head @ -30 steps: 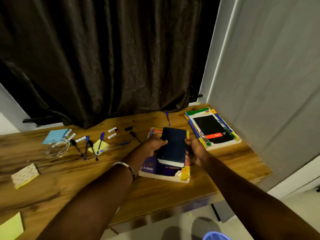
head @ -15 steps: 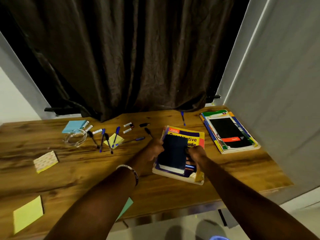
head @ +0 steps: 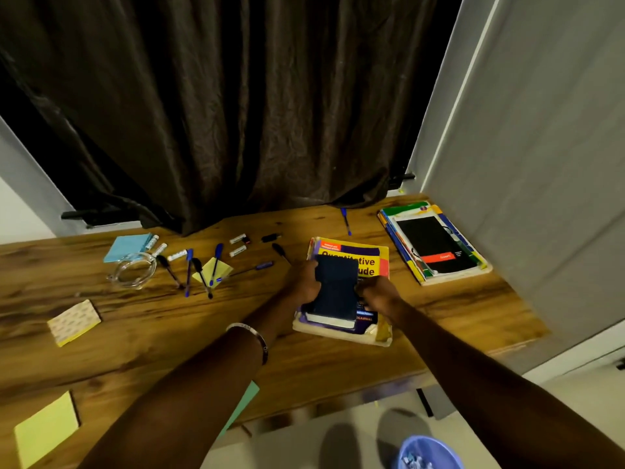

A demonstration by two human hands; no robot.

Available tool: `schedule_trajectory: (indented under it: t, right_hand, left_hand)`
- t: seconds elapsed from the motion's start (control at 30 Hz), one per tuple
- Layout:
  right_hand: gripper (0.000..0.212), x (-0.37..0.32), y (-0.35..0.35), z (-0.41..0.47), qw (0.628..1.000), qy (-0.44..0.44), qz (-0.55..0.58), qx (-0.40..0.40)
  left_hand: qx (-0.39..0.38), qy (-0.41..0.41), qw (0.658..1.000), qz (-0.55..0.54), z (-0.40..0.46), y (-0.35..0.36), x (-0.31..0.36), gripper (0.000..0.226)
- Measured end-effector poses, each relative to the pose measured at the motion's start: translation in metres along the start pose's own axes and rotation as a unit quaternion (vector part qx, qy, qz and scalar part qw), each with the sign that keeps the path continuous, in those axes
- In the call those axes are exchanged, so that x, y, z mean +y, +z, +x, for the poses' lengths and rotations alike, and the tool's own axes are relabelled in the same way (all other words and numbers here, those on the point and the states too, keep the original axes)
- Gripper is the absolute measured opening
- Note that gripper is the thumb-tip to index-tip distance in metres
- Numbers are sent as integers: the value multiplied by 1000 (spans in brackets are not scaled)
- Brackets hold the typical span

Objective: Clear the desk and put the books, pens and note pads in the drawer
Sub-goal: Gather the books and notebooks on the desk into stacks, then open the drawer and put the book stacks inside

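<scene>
Centrally, left hand (head: 306, 282) curled round the left long edge of a dark blue notebook (head: 335, 292), thumb on the cover; right hand (head: 375, 294) gripping the opposite edge, fingers tucked against its side. Notebook slim, matte, rectangular, pale page block showing at the near end, lying on a thick yellow textbook (head: 351, 265) with worn, curling near corners and a soft, dog-eared cover. A metal bangle (head: 252, 336) round the left wrist. Textbook flat on the table (head: 142, 340), warm wood grain, glossy in patches, its near edge just below the forearms. Bare wood between textbook and a stack of colourful books (head: 436, 245) at the right, topped by a black cover with an orange band, close to the grey wall (head: 541, 164) and the table's right edge. To the left, scattered blue and black pens (head: 189, 270), one blue pen (head: 345, 221) alone near the back edge, white caps or small tubes nearby, too small to tell which. A yellow sticky pad (head: 213, 270) under the pens, a blue pad (head: 126, 247) behind a clear glass dish (head: 133, 270), a patterned pad (head: 74, 321) further left, a large yellow pad (head: 47, 428) at the near left corner, a green sheet (head: 245, 401) half hidden under the left forearm. Wide open wood in the near left middle. Dark creased curtain (head: 236, 113) hanging to the back edge. No drawer in view.
</scene>
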State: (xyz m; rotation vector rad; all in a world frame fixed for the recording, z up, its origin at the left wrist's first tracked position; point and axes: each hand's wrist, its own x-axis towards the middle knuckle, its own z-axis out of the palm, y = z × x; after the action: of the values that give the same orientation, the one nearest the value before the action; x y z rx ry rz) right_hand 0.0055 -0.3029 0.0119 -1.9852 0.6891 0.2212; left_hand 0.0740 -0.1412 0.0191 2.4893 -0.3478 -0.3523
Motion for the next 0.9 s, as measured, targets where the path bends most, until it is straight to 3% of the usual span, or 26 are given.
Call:
schedule_trajectory:
  t: [0.2, 0.4, 0.57, 0.77, 0.9]
  right_hand:
    - [32, 14, -16, -15, 977, -91, -193, 7]
    - [25, 32, -37, -30, 951, -152, -271, 4]
    - [24, 59, -53, -49, 937, -178, -297, -38]
    - [17, 107, -54, -69, 933, -204, -278, -102]
    - [18, 137, -47, -78, 934, -181, -279, -132]
  left_hand:
    - [64, 65, 996, 14, -18, 16, 21, 34]
    - [110, 70, 991, 30, -49, 37, 47, 23]
    - [109, -14, 994, -16, -86, 60, 59, 39]
    - [95, -127, 982, -97, -135, 94, 38, 36]
    - [66, -193, 936, -285, -171, 119, 25, 28]
